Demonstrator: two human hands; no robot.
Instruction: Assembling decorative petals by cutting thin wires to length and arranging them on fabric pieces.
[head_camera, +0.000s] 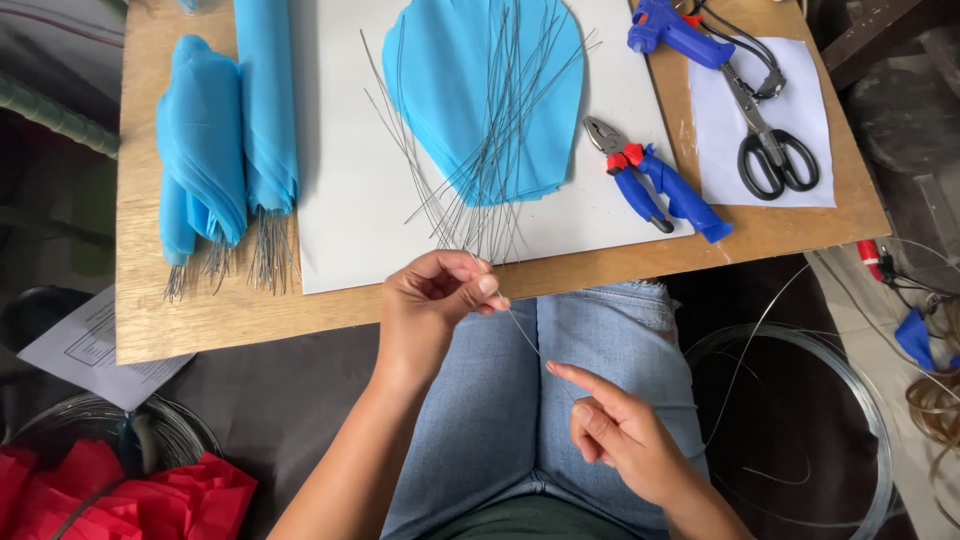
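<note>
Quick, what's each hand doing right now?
Left hand: pinched shut on a thin wire.
Right hand: loosely curled, forefinger out, touching that wire.

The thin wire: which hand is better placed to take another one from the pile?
Probably the left hand: it hovers beside the loose wires, already pinching one thin wire. The right hand sits lower over the lap.

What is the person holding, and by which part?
A thin wire: the left hand pinches its upper end; the right hand touches its lower part with the forefinger.
</note>
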